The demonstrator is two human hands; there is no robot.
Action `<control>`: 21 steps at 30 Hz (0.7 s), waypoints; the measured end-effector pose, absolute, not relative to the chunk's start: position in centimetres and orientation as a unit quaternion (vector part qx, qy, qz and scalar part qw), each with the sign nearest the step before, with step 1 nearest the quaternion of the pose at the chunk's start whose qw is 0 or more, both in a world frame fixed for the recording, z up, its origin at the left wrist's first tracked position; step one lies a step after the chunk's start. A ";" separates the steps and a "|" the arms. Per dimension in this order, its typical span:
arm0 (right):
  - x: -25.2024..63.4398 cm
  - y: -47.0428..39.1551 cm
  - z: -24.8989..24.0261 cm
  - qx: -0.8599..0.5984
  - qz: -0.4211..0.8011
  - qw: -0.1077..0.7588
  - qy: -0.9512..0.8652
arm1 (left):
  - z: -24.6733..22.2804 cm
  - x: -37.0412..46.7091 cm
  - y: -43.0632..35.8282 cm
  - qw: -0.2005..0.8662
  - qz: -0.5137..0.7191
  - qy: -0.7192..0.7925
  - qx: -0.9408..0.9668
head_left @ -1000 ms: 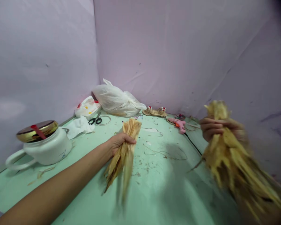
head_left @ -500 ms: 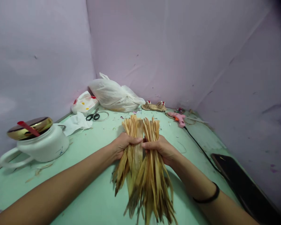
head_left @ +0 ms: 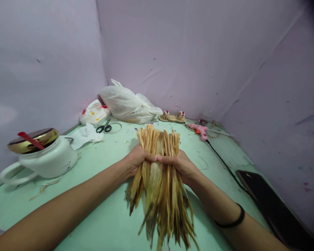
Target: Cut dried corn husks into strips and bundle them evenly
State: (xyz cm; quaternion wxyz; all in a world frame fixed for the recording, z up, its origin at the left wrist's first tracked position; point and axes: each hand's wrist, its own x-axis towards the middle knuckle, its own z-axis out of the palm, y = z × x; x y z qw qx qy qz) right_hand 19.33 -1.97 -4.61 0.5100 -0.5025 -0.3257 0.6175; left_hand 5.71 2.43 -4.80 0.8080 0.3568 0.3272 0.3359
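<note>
A fan of dried, yellow-brown leaf strips (head_left: 157,184) hangs between my two hands at the centre of the head view. My left hand (head_left: 140,158) is closed round the left side of the strips, its thumb lying across the front. On the right side, my right hand (head_left: 181,164) grips the strips the same way, and the two thumb tips meet in the middle. Pale, even ends stick up above the thumbs. Darker, ragged ends spread downward over the pale green table (head_left: 102,216). The fingers behind the strips are hidden.
At the left stands a white mug (head_left: 48,160) with a gold lid. Farther back are a tissue pack (head_left: 95,114), black-handled scissors (head_left: 104,128), a white plastic bag (head_left: 128,104) and a woven piece (head_left: 172,118). At right are a pink glue gun (head_left: 202,131) and a dark phone-like object (head_left: 269,205).
The left and right parts of the strips have come together, closing the gap near the thumbs. My thumb tips now touch, and the upper ends stand more evenly side by side.
</note>
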 end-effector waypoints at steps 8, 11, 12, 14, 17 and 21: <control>19.5 -1.8 -4.8 -0.516 0.610 0.508 -0.323 | -5.5 5.7 2.5 0.791 0.344 0.324 0.388; 19.4 -1.7 -5.2 -0.534 0.581 0.508 -0.346 | -5.7 5.9 2.4 0.785 0.351 0.336 0.384; 19.4 -1.7 -5.4 -0.541 0.569 0.508 -0.355 | -5.7 6.0 2.4 0.786 0.352 0.338 0.381; 19.2 -1.7 -5.8 -0.560 0.539 0.512 -0.366 | -5.7 6.0 2.4 0.795 0.343 0.334 0.371; 19.6 -1.3 -5.9 -0.593 0.513 0.511 -0.352 | -5.4 5.7 2.5 0.821 0.309 0.315 0.363; 22.4 -0.2 -3.8 -0.585 0.548 0.532 -0.272 | -4.9 4.9 3.2 0.842 0.261 0.310 0.357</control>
